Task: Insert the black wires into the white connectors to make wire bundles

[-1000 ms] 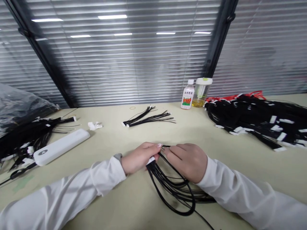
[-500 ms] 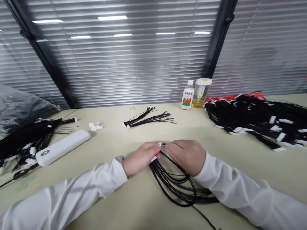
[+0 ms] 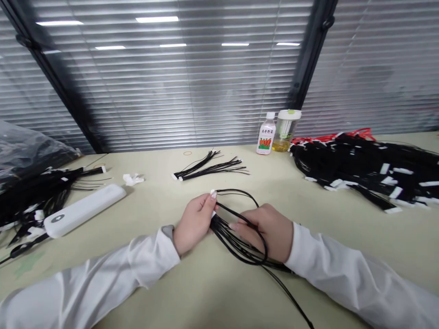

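Observation:
My left hand (image 3: 194, 222) pinches a small white connector (image 3: 213, 194) between thumb and fingers, together with the white-tipped end of a bundle of black cables (image 3: 236, 246). Thin black wires run from the connector and arch over to the right in a loop. My right hand (image 3: 265, 230) is curled at the bundle, its fingertips by the cables and the loop passing in front of it; what its fingers grip is not clear. One cable trails down toward the front edge of the view.
Two short black wire bundles (image 3: 212, 169) lie ahead. A white device (image 3: 85, 210) and dark cables (image 3: 44, 192) are left, near a crumpled white piece (image 3: 133, 179). A bottle (image 3: 266, 134), a cup (image 3: 286, 130) and a big black cable pile (image 3: 363, 164) are right.
My right hand has left the connector and moved down to the cables. My left hand has shifted slightly left and up with the connector, and the thin wires now arch in an open loop.

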A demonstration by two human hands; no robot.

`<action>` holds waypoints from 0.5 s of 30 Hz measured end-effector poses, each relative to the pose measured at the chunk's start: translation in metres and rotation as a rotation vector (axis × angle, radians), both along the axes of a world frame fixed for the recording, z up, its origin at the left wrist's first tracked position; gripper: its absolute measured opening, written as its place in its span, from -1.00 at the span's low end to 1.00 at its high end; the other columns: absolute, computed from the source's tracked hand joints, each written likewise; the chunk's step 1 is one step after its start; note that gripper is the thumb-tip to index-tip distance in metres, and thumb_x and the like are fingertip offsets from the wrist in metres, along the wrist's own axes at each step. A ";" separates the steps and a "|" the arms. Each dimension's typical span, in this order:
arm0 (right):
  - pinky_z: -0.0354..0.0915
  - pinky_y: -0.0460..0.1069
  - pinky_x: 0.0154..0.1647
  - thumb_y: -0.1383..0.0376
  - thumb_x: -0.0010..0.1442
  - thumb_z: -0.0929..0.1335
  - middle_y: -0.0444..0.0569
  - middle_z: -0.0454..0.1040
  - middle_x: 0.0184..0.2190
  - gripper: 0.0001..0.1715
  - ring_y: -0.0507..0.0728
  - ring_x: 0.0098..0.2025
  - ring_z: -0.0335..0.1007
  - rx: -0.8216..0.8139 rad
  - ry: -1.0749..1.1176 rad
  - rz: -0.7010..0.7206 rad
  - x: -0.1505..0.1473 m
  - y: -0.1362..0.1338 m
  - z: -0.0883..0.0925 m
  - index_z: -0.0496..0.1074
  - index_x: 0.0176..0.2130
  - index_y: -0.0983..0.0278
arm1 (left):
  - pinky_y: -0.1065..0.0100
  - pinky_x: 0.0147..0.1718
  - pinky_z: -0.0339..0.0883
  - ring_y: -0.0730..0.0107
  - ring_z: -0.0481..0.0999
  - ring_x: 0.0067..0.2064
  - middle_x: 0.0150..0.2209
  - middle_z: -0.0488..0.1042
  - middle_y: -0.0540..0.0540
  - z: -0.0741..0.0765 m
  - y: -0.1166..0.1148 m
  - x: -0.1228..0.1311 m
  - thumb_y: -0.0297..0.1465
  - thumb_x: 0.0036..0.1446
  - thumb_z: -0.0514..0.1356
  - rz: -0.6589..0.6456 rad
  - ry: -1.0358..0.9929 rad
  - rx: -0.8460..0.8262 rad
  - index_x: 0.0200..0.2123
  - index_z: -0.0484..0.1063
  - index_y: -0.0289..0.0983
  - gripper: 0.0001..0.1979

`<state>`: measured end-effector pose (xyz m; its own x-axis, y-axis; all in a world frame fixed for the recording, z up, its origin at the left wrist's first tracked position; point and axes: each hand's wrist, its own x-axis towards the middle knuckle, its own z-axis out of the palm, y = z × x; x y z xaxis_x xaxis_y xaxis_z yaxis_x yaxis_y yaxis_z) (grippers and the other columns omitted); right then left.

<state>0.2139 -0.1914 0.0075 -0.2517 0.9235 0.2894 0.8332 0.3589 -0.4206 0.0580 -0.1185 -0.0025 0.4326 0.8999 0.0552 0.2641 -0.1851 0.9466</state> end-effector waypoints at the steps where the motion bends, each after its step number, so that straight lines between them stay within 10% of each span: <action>1: -0.10 -0.14 -0.64 0.20 0.15 0.18 -0.24 -0.02 -0.76 -0.58 -0.07 -0.68 -0.16 -0.001 -0.012 -0.007 0.001 0.002 -0.001 0.11 -0.67 0.29 | 0.53 -0.67 0.04 0.61 0.14 -0.66 -0.66 0.14 0.08 0.001 0.000 0.000 -0.07 0.09 -0.09 0.022 0.012 0.037 -0.53 0.20 -0.31 -0.58; 15: 0.11 -0.11 -0.47 0.26 0.10 0.25 -0.09 0.28 -0.51 -0.85 -0.01 -0.52 0.16 0.175 0.010 -0.048 0.009 0.004 0.002 0.29 -0.32 0.31 | 0.52 -0.50 0.09 0.56 0.19 -0.50 -0.56 0.23 0.04 -0.002 0.001 -0.002 -0.17 0.15 -0.11 0.107 -0.013 0.258 -0.51 0.22 -0.31 -0.63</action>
